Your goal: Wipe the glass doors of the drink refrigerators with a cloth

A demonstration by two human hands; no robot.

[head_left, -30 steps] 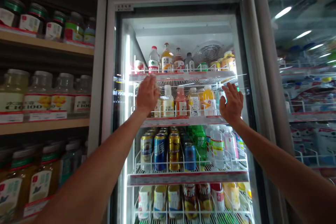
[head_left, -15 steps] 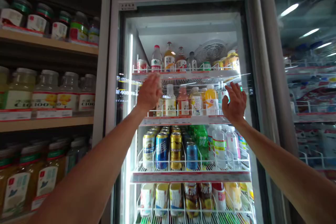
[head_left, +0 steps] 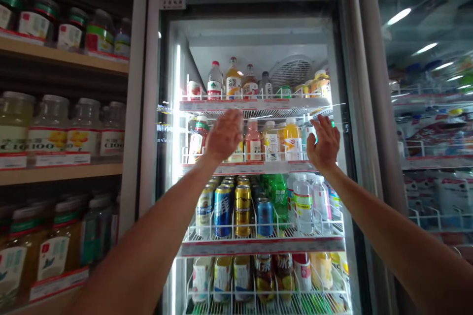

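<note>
Left hand [head_left: 224, 135] is up in front of the second shelf, fingers extended and near each other, blurred; it partly hides a pale-yellow bottle [head_left: 237, 154]. Right hand [head_left: 324, 143] is up at the right end of the same shelf, fingers spread, thumb standing off — just right of the orange bottle [head_left: 293, 141] as seen from here. Can't tell if either one touches the glass door [head_left: 151, 83]. Both arms reach in from the lower corners. Second shelf [head_left: 251, 168], between and around the hands: dark green-capped bottle [head_left: 198, 140] on the left, then pink bottle [head_left: 253, 141] and a white-labelled one [head_left: 272, 142], all upright behind a wire rail. Shelf above: red-capped bottle [head_left: 215, 81] and others, round fan grille [head_left: 295, 68] behind. Shelf below: blue can [head_left: 222, 211], gold can [head_left: 243, 211], green bottle [head_left: 279, 199], clear bottle [head_left: 303, 206]. Bottom one in view: more bottles, labels mostly too small to read. Further out — wooden shelves [head_left: 55, 174] of bottles at left; upright grey handles [head_left: 373, 59] and a second glass-fronted cooler [head_left: 436, 162] at right.
</note>
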